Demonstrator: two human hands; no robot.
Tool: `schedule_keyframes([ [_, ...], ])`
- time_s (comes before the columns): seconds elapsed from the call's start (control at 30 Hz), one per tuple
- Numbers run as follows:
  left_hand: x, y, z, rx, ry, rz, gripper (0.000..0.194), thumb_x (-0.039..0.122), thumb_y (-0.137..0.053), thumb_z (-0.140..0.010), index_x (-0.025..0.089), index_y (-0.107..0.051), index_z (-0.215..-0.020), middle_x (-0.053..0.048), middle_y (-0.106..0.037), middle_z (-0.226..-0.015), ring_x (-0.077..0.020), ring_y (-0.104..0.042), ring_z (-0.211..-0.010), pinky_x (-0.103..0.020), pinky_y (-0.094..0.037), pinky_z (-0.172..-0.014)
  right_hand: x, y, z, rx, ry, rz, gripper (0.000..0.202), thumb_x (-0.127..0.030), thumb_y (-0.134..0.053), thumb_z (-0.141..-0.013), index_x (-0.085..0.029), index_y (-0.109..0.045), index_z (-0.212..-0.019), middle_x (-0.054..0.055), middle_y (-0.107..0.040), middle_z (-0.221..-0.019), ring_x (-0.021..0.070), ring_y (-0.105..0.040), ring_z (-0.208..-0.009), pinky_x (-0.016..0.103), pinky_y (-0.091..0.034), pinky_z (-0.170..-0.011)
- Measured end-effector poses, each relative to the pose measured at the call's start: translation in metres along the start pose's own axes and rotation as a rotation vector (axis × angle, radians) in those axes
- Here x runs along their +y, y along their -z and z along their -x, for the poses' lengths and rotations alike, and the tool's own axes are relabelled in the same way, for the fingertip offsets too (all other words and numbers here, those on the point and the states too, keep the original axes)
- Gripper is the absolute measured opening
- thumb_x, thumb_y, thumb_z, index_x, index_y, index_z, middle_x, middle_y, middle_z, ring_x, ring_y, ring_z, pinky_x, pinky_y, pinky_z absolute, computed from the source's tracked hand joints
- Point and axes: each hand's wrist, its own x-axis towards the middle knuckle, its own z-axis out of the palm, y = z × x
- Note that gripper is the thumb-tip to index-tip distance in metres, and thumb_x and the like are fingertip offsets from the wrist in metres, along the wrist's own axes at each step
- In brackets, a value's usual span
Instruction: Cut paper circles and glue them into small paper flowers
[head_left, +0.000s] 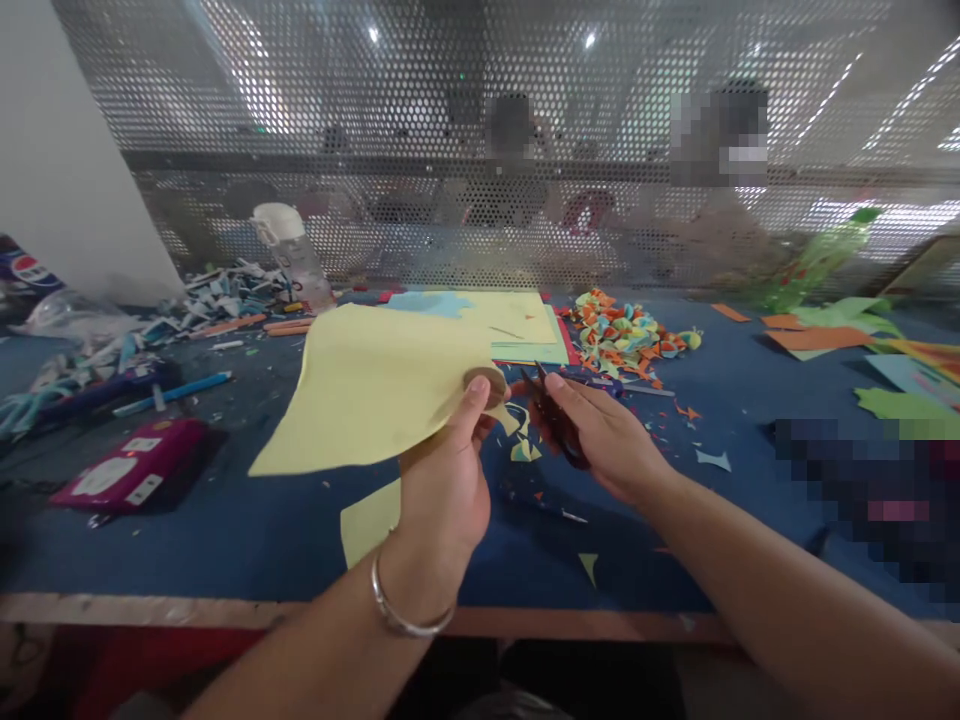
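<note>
My left hand (pixel 457 450) pinches the right edge of a large pale yellow sheet of paper (pixel 375 390). Under its thumb a small brown disc (pixel 491 384) is pressed against the sheet. Close by on the right, my right hand (pixel 600 430) grips dark-handled scissors (pixel 559 420), their blades pointing up and left toward the disc, apart from the paper. Between and below the hands lie small yellow offcuts (pixel 525 452). A second yellow piece of paper (pixel 369 525) rests on the table beneath my left forearm.
Behind the hands, stacked coloured sheets (pixel 517 312) lie beside a heap of small coloured paper pieces (pixel 630 335). A clear bottle (pixel 292 250) stands at the back left, near a magenta pouch (pixel 135 465). Perforated metal panelling (pixel 420 120) bounds the blue table (pixel 637 560); people sit beyond it.
</note>
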Motion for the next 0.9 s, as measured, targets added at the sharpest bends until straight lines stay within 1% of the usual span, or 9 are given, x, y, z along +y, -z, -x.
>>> schedule_keyframes([
  [0.13, 0.01, 0.003, -0.012, -0.173, -0.013, -0.127, 0.014, 0.022, -0.084, -0.068, 0.018, -0.075, -0.078, -0.005, -0.073, -0.084, -0.0183, -0.065, -0.082, -0.03, -0.046, -0.071, -0.004, 0.003, 0.001, -0.007, 0.01, -0.013, 0.042, -0.056, -0.056, -0.092, -0.019, -0.073, -0.105, 0.001, -0.056, -0.076, 0.0103, -0.048, -0.061, 0.023, -0.038, -0.049],
  [0.2, 0.012, 0.006, -0.021, -0.201, -0.004, -0.157, 0.013, 0.022, -0.085, -0.068, 0.018, -0.075, -0.076, -0.006, -0.072, -0.084, -0.0177, -0.064, -0.081, -0.03, -0.045, -0.07, -0.006, 0.004, 0.002, -0.019, 0.006, -0.023, 0.042, -0.056, -0.058, -0.091, -0.02, -0.071, -0.105, 0.0, -0.054, -0.079, 0.0096, -0.048, -0.061, 0.021, -0.036, -0.046],
  [0.3, 0.009, 0.009, -0.032, -0.2, 0.003, -0.147, 0.016, 0.021, -0.086, -0.066, 0.017, -0.075, -0.077, -0.006, -0.071, -0.084, -0.0161, -0.063, -0.079, -0.028, -0.045, -0.067, -0.008, 0.004, 0.002, -0.033, 0.019, 0.023, 0.04, -0.056, -0.062, -0.088, -0.019, -0.07, -0.102, -0.002, -0.052, -0.074, 0.0071, -0.042, -0.055, 0.021, -0.03, -0.043],
  [0.4, 0.001, 0.013, -0.037, -0.184, 0.021, -0.112, 0.021, 0.021, -0.089, -0.064, 0.018, -0.075, -0.08, -0.005, -0.072, -0.087, -0.0149, -0.062, -0.077, -0.025, -0.045, -0.064, -0.006, 0.004, 0.0, -0.039, 0.023, 0.076, 0.039, -0.056, -0.065, -0.086, -0.018, -0.07, -0.096, -0.004, -0.05, -0.068, 0.0053, -0.037, -0.05, 0.021, -0.025, -0.042],
  [0.5, -0.005, 0.016, -0.035, -0.169, 0.082, -0.077, 0.022, 0.018, -0.089, -0.064, 0.018, -0.075, -0.082, -0.004, -0.072, -0.087, -0.0142, -0.063, -0.076, -0.024, -0.046, -0.064, -0.003, 0.002, -0.002, -0.04, 0.005, 0.106, 0.039, -0.056, -0.066, -0.085, -0.019, -0.07, -0.096, -0.004, -0.051, -0.068, 0.0049, -0.036, -0.049, 0.021, -0.024, -0.041],
  [0.6, -0.005, 0.017, -0.031, -0.249, 0.128, -0.056, 0.014, 0.016, -0.085, -0.068, 0.016, -0.075, -0.077, -0.006, -0.071, -0.082, -0.0143, -0.062, -0.073, -0.024, -0.046, -0.063, -0.002, 0.001, -0.003, -0.044, -0.02, 0.128, 0.039, -0.056, -0.068, -0.084, -0.019, -0.069, -0.096, -0.005, -0.05, -0.065, 0.0053, -0.036, -0.048, 0.02, -0.024, -0.041],
  [0.67, -0.004, 0.017, -0.029, -0.272, 0.142, -0.048, 0.011, 0.015, -0.084, -0.07, 0.016, -0.075, -0.075, -0.006, -0.071, -0.081, -0.0149, -0.063, -0.073, -0.025, -0.046, -0.064, -0.002, 0.0, -0.003, -0.049, -0.024, 0.134, 0.039, -0.055, -0.068, -0.084, -0.019, -0.069, -0.096, -0.005, -0.048, -0.064, 0.0055, -0.036, -0.048, 0.02, -0.025, -0.041],
  [0.83, -0.001, 0.018, -0.028, -0.212, 0.145, -0.079, 0.009, 0.014, -0.082, -0.072, 0.018, -0.075, -0.075, -0.005, -0.071, -0.083, -0.0149, -0.063, -0.074, -0.025, -0.045, -0.064, -0.004, 0.001, -0.001, -0.032, -0.025, 0.118, 0.039, -0.055, -0.069, -0.083, -0.018, -0.069, -0.094, -0.006, -0.047, -0.063, 0.0054, -0.034, -0.047, 0.02, -0.024, -0.04],
  [0.9, -0.001, 0.019, -0.027, -0.21, 0.137, -0.083, 0.008, 0.014, -0.081, -0.072, 0.019, -0.075, -0.076, -0.005, -0.072, -0.084, -0.0154, -0.063, -0.075, -0.026, -0.046, -0.066, -0.004, 0.001, 0.0, -0.034, -0.026, 0.122, 0.038, -0.055, -0.069, -0.083, -0.018, -0.069, -0.094, -0.006, -0.047, -0.063, 0.0054, -0.034, -0.047, 0.02, -0.024, -0.04],
])
